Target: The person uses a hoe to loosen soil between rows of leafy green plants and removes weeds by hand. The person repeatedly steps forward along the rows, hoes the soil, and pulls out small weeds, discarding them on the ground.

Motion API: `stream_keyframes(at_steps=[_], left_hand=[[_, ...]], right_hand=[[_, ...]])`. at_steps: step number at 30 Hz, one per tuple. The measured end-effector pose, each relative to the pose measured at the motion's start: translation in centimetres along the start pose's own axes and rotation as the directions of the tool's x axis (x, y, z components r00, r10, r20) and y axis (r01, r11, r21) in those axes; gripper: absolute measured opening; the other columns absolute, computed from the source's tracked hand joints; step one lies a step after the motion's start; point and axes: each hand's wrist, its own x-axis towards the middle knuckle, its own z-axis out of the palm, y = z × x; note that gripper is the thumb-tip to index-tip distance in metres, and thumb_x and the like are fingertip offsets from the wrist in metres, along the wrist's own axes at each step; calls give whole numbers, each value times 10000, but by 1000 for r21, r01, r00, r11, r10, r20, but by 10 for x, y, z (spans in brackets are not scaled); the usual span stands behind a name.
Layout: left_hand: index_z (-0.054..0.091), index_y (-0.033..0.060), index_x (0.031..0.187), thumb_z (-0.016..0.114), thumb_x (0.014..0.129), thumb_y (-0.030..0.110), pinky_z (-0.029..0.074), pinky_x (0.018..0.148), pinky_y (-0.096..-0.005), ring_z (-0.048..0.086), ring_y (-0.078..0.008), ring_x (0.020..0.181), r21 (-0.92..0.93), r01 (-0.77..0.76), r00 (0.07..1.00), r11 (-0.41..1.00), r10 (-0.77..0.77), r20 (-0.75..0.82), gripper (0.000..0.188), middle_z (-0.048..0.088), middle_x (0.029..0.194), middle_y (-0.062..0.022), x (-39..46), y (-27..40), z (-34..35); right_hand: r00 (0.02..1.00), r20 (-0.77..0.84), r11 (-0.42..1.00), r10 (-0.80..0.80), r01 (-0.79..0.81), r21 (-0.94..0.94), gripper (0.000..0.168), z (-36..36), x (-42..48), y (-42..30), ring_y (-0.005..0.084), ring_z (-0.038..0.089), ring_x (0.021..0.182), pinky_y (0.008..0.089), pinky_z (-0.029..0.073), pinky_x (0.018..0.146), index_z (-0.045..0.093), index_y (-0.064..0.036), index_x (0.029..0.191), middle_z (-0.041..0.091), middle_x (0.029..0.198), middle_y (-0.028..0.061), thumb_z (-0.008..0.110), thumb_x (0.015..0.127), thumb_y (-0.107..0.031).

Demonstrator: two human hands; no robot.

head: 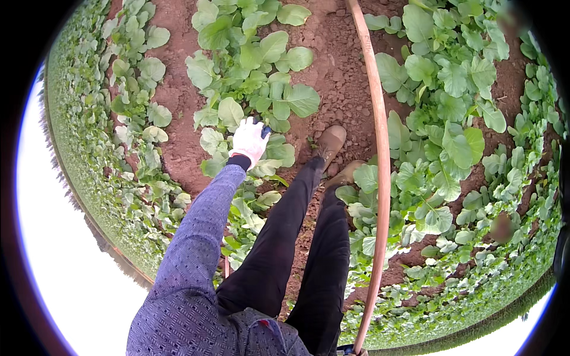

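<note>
My left hand [250, 140], in a white knit glove with dark blue on its fingers, reaches down among the broad green leaves of a crop row [262, 58]. Its fingertips are partly hidden, so I cannot tell whether they hold anything. Along my right side runs a long, pale wooden pole [377, 111], its far end beyond the top of the view. Only a sliver of my right hand [346, 349] shows at the bottom edge, closed round the pole's near end. Leaves lie just beneath my left hand.
My brown shoes [331, 140] stand on cloddy reddish soil [336, 66] between two rows. Another leafy row [445, 98] grows at the right, partly behind the pole. A further row [138, 66] lies to the left across a bare soil strip [178, 98].
</note>
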Motion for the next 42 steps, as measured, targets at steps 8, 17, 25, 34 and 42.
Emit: stream_keyframes(at_steps=[8, 17, 25, 34, 42], left_hand=[[645, 32, 1049, 546, 888, 393, 529, 835, -444, 668, -367, 942, -84, 145, 988, 986, -140, 61, 407, 698, 991, -192, 65, -57, 81], [740, 87, 934, 476, 961, 263, 547, 809, -409, 683, -305, 918, 401, -102, 980, 910, 24, 195, 318, 719, 930, -132, 68, -22, 63], [622, 62, 969, 571, 927, 344, 519, 724, -449, 642, -366, 802, -240, 32, 998, 970, -43, -41, 290, 659, 843, -160, 15, 33, -2], [577, 35, 1139, 690, 831, 436, 501, 831, -425, 642, -356, 941, -377, -34, 982, 926, 101, 161, 518, 659, 987, -184, 25, 117, -59], [609, 22, 1009, 614, 894, 292, 548, 780, -428, 688, -342, 883, 205, 98, 995, 974, -99, -3, 293, 704, 925, -180, 148, 3, -37]], right_hand=[[999, 27, 999, 20, -19, -27, 196, -10, 8, 2, 115, 519, 499, 271, 453, 459, 619, -51, 969, 550, 641, 5, 688, 892, -217], [995, -3, 995, 99, -99, -29, 204, -7, 8, 1, 122, 538, 522, 268, 471, 485, 621, -41, 987, 563, 651, 10, 693, 883, -201], [995, 14, 994, 101, -100, -37, 215, -11, 14, 2, 129, 554, 543, 266, 487, 508, 622, -32, 1004, 575, 661, 15, 698, 875, -186], [994, 45, 994, 99, -97, -43, 230, -7, 26, 6, 136, 573, 566, 264, 505, 535, 624, -22, 1022, 588, 672, 20, 704, 866, -170], [993, 59, 992, 107, -102, -77, 255, -7, 40, 6, 134, 581, 632, 281, 502, 575, 642, -18, 1067, 631, 755, 39, 700, 865, -162]])
